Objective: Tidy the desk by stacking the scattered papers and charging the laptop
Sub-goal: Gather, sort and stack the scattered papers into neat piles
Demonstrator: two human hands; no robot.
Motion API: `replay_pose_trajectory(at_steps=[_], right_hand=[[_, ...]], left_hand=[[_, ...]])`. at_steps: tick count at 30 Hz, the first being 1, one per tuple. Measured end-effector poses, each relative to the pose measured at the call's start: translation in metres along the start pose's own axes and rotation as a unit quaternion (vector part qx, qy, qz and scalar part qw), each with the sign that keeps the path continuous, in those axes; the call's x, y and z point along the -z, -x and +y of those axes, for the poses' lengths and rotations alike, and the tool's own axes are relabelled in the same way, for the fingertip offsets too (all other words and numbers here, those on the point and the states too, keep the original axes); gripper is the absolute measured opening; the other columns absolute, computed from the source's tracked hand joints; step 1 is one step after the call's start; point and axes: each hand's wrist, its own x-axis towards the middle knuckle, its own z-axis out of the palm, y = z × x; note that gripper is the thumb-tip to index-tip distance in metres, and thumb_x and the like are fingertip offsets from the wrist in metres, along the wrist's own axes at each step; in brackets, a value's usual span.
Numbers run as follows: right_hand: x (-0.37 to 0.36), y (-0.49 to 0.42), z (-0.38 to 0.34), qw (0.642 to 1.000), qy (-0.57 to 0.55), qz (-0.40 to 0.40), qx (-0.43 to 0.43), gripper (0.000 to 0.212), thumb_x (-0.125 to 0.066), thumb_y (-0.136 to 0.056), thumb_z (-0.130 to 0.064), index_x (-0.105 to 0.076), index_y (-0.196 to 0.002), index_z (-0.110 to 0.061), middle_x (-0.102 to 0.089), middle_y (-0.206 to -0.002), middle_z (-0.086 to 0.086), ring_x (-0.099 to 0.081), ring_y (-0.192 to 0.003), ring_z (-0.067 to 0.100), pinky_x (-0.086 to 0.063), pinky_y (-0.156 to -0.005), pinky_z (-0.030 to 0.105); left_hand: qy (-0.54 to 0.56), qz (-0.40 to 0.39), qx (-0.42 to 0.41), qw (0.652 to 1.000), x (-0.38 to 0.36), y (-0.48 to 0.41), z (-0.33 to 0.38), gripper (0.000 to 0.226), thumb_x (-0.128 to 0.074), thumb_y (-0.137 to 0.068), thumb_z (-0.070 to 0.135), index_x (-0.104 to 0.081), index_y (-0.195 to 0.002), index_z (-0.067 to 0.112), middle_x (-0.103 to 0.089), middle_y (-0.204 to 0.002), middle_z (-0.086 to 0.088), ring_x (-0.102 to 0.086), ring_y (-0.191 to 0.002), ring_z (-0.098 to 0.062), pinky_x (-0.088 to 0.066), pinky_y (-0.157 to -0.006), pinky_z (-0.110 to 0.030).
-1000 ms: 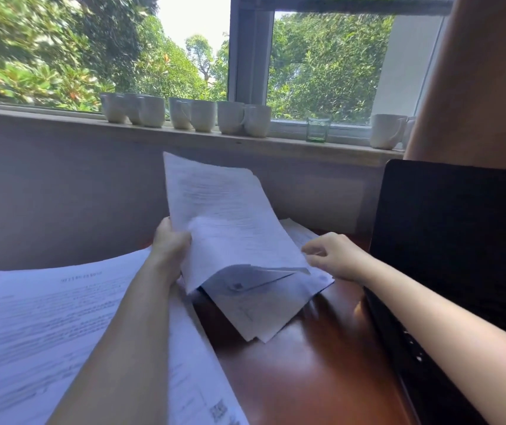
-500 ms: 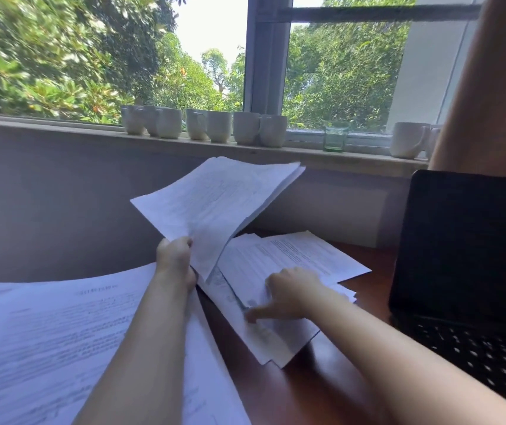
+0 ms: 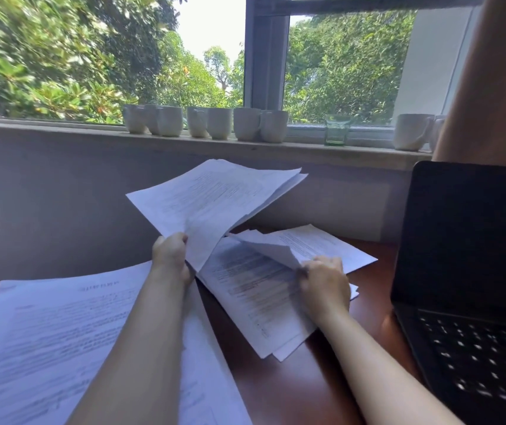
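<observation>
The dark red-brown polished wooden desk [image 3: 291, 388] carries the papers and the computer. At its near left corner lie wide white printed sheets [image 3: 46, 348], flat, and the left forearm passes over them. Along the right edge stands the black open laptop [image 3: 466, 240], with a dark screen and the keyboard toward the person. In the middle of the desk, toward the far edge, lies a loose pile [image 3: 254, 302] of white printed papers, fanned out and not squared. Above it the left hand [image 3: 170, 256] grips by one corner a thick sheaf [image 3: 214, 204] of white papers, raised off the desk and tilted. The right hand [image 3: 325, 280] rests on the pile with curled fingers and pinches the edge of the top sheet [image 3: 276, 251], which bends upward. On the grey windowsill [image 3: 61, 130] behind the desk stand white ceramic mugs [image 3: 219, 122] in a row and one small green glass [image 3: 336, 130].
</observation>
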Motion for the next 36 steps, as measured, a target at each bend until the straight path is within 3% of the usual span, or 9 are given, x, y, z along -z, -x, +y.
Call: replay_pose_trajectory(at_steps=[5, 10, 15, 18, 19, 25, 30, 34, 36], right_hand=[[0.014, -0.004, 0.009, 0.996, -0.035, 0.002, -0.084, 0.027, -0.045, -0.096, -0.035, -0.067, -0.097, -0.020, -0.057, -0.105, 0.009, -0.057, -0.099, 0.034, -0.033, -0.067, 0.030], [0.018, -0.005, 0.012, 0.980, -0.154, 0.002, -0.129, 0.039, -0.034, -0.087, -0.036, -0.054, -0.069, -0.008, -0.056, -0.076, 0.012, -0.047, -0.080, 0.032, -0.032, -0.065, 0.033], [0.023, -0.007, 0.015, 0.931, -0.302, 0.024, -0.201, 0.067, -0.029, -0.075, -0.047, -0.064, -0.089, 0.008, -0.064, -0.093, 0.024, -0.054, -0.092, 0.038, -0.023, -0.063, 0.032], [0.019, -0.008, 0.023, 0.931, -0.285, 0.004, -0.227, 0.024, -0.052, -0.086, -0.012, -0.065, -0.103, -0.001, -0.065, -0.109, 0.017, -0.056, -0.103, 0.029, -0.023, -0.062, 0.023], [0.018, -0.008, 0.025, 0.931, -0.287, 0.000, -0.226, 0.029, -0.049, -0.085, -0.001, -0.063, -0.111, -0.003, -0.062, -0.116, 0.016, -0.054, -0.104, 0.027, -0.023, -0.061, 0.019], [0.023, -0.006, 0.020, 0.928, -0.331, 0.085, -0.151, 0.054, -0.036, -0.085, 0.014, -0.053, -0.131, -0.006, -0.057, -0.129, 0.014, -0.052, -0.115, 0.026, -0.024, -0.063, -0.006], [0.032, -0.009, 0.017, 0.887, -0.395, 0.202, -0.128, 0.050, -0.035, -0.089, 0.011, -0.056, -0.130, -0.008, -0.061, -0.124, 0.007, -0.056, -0.113, 0.018, -0.031, -0.076, 0.001], [0.032, -0.012, 0.017, 0.850, -0.450, 0.226, -0.155, 0.048, -0.035, -0.090, 0.009, -0.055, -0.130, -0.009, -0.060, -0.086, -0.012, -0.054, -0.060, -0.002, -0.037, -0.060, -0.002], [0.033, -0.012, 0.015, 0.836, -0.469, 0.237, -0.160, 0.047, -0.035, -0.091, 0.008, -0.055, -0.130, -0.010, -0.062, -0.098, -0.011, -0.061, -0.078, -0.001, -0.042, -0.076, 0.002]], left_hand=[[-0.030, 0.019, -0.005, 0.999, 0.004, -0.002, 0.003, 0.023, -0.037, -0.094, -0.008, -0.049, -0.113, -0.002, -0.051, -0.075, -0.012, -0.052, -0.059, -0.021, -0.044, -0.034, -0.017], [-0.101, 0.039, 0.001, 0.994, 0.002, -0.001, -0.002, 0.037, -0.039, -0.092, -0.009, -0.047, -0.128, -0.013, -0.057, -0.082, -0.014, -0.054, -0.064, -0.023, -0.047, -0.038, -0.018], [-0.165, 0.048, 0.006, 0.985, 0.001, 0.000, -0.005, 0.037, -0.041, -0.092, -0.006, -0.048, -0.129, -0.009, -0.061, -0.096, -0.018, -0.054, -0.065, -0.021, -0.043, -0.053, -0.029], [-0.197, 0.042, -0.025, 0.979, 0.002, -0.004, -0.004, 0.037, -0.042, -0.092, -0.007, -0.047, -0.129, -0.008, -0.058, -0.123, -0.024, -0.059, -0.082, -0.029, -0.047, -0.066, -0.033], [-0.216, 0.043, -0.033, 0.975, 0.002, -0.005, -0.004, 0.038, -0.042, -0.091, -0.006, -0.048, -0.129, -0.007, -0.058, -0.124, -0.023, -0.060, -0.090, -0.031, -0.047, -0.072, -0.034], [-0.292, 0.041, -0.096, 0.951, 0.003, -0.004, 0.003, 0.032, -0.041, -0.088, -0.004, -0.056, -0.116, -0.003, -0.059, -0.102, -0.014, -0.056, -0.087, -0.028, -0.044, -0.072, -0.033], [-0.353, 0.043, -0.092, 0.930, 0.010, -0.005, 0.004, 0.031, -0.042, -0.084, -0.005, -0.060, -0.110, -0.005, -0.063, -0.105, -0.021, -0.061, -0.094, -0.037, -0.051, -0.081, -0.043], [-0.421, -0.012, -0.057, 0.905, 0.013, 0.003, 0.010, 0.012, -0.046, -0.077, -0.004, -0.057, -0.073, -0.002, -0.058, -0.074, -0.016, -0.056, -0.075, -0.032, -0.042, -0.064, -0.032], [-0.462, -0.005, -0.067, 0.884, 0.014, 0.003, 0.017, 0.013, -0.041, -0.080, -0.006, -0.048, -0.070, -0.011, -0.056, -0.072, -0.026, -0.056, -0.073, -0.044, -0.044, -0.063, -0.044]])
